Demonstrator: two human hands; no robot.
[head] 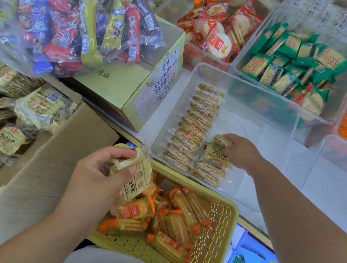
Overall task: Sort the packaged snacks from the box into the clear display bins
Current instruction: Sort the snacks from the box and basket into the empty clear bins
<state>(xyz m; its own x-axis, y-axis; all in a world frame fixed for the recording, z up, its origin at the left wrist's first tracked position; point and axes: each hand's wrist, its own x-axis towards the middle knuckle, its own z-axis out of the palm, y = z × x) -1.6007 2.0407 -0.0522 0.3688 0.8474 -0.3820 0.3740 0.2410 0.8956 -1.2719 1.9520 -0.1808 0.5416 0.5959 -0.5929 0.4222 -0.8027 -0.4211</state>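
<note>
Two rows are filling your clear bin (257, 85): roughly a dozen packets (193, 132) standing along its left wall, about three beside them. Your right hand (241, 155) is pinching one more packet (222, 140) at the short row's end; try setting it upright, snug against its neighbour. Your left hand (94, 180) is gripping a few spares (137, 171) over the basket (213, 242).

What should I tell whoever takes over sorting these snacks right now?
Left hand grips a stack of cream cracker packs above the yellow basket.
Right hand holds one pack inside the front clear bin.
Done: a full row along the bin's left wall; a second row begun.
Left: fill the rest of the bin; many packs are still in the cardboard box.
</note>
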